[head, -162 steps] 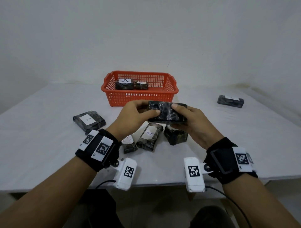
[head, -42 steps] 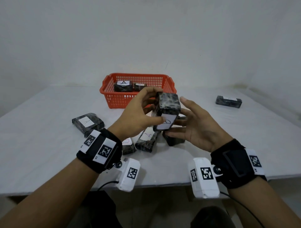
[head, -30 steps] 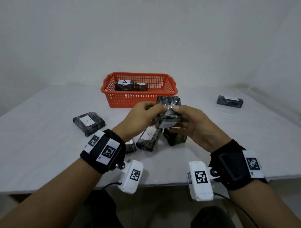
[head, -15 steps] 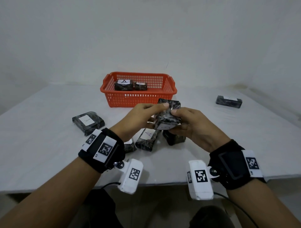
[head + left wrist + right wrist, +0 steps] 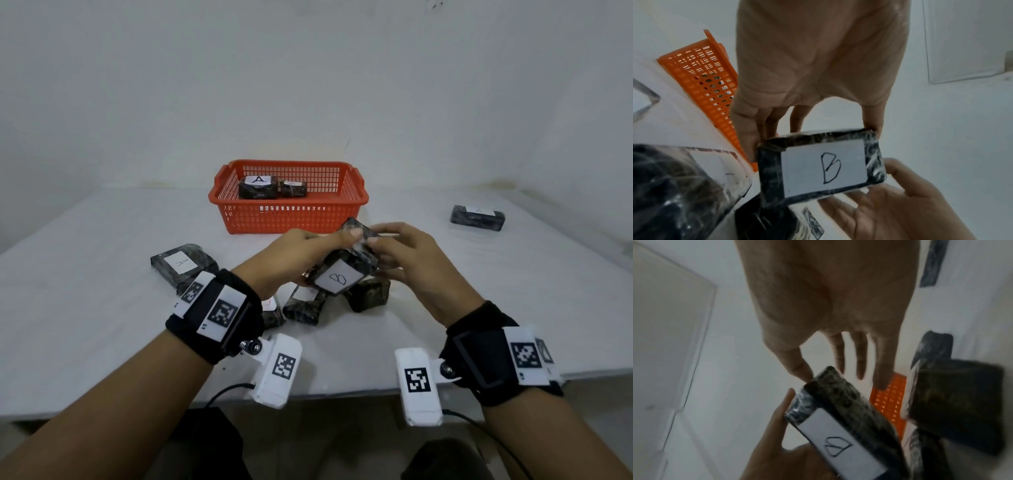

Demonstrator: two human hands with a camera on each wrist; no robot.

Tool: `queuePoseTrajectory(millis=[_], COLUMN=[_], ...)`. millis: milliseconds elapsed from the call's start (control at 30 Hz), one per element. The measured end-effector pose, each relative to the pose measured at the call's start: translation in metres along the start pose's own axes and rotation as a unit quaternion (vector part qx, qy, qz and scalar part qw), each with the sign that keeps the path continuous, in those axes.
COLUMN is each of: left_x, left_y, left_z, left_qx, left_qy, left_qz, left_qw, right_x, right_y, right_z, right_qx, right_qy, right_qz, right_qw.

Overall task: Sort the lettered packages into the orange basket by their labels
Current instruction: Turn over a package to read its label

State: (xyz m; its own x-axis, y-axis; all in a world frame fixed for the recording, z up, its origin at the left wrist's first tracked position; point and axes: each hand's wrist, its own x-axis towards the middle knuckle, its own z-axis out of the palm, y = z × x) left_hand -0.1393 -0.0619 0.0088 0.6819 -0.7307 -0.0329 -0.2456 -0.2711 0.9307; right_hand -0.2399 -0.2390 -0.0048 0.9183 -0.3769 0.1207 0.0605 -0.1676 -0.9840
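head: so I've flipped the dark plastic-wrapped package (image 5: 346, 267) label-up, it's a B now facing me, held above the table pile in front of the orange mesh plastic basket (image 5: 291, 216), which has an A package (image 5: 257, 187) inside.
left wrist: my left hand (image 5: 818, 68) pinches its edges.
right wrist: my right hand (image 5: 830, 305) has straight fingers, thumb just touching. Guess it's basket time next.

Both forearms bare, no sleeves. Left hand (image 5: 291, 253): wide black wrist strap (image 5: 219, 315) behind it w/ two white tags, each a black square-code marker. White cam box (image 5: 277, 371) hangs under wrist, one code marker, silver screw mount, black cable. Right hand (image 5: 411, 263): same black strap (image 5: 493, 356), white cam box (image 5: 418, 385), thin black cable.
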Motion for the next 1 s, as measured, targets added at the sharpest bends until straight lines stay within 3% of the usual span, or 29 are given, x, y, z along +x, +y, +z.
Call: queuePoseTrajectory(millis=[133, 233, 367, 533, 700, 867, 1000], left_x=[0.006, 0.012, 0.029, 0.061, 0.113, 0.166, 0.2], left_y=[0.01, 0.024, 0.031, 0.036, 0.052, 0.08, 0.093], left_z=[0.004, 0.008, 0.012, 0.036, 0.077, 0.119, 0.15], left_qx=[0.014, 0.01, -0.029, -0.109, -0.051, -0.09, -0.074], left_qy=[0.01, 0.013, 0.027, 0.0, 0.049, 0.016, 0.004], left_qz=[-0.038, -0.051, -0.041, -0.017, -0.026, -0.027, -0.057], left_qw=[0.999, 0.999, 0.998, 0.994, 0.997, 0.995, 0.996], right_x=[-0.003, -0.001, 0.008, 0.01, 0.018, 0.033, 0.056], right_y=[-0.003, -0.004, -0.003, -0.004, -0.001, 0.01, 0.025], right_z=[-0.012, -0.019, -0.037, -0.07, -0.117, -0.179, -0.221], right_qx=[-0.015, -0.044, 0.062, 0.095, 0.042, 0.02, 0.014], right_qy=[-0.071, -0.005, 0.102, 0.114, 0.163, 0.229, 0.236], right_qz=[-0.05, -0.077, -0.038, -0.003, 0.016, 0.066, 0.118], right_qw=[0.996, 0.996, 0.992, 0.989, 0.986, 0.971, 0.965])
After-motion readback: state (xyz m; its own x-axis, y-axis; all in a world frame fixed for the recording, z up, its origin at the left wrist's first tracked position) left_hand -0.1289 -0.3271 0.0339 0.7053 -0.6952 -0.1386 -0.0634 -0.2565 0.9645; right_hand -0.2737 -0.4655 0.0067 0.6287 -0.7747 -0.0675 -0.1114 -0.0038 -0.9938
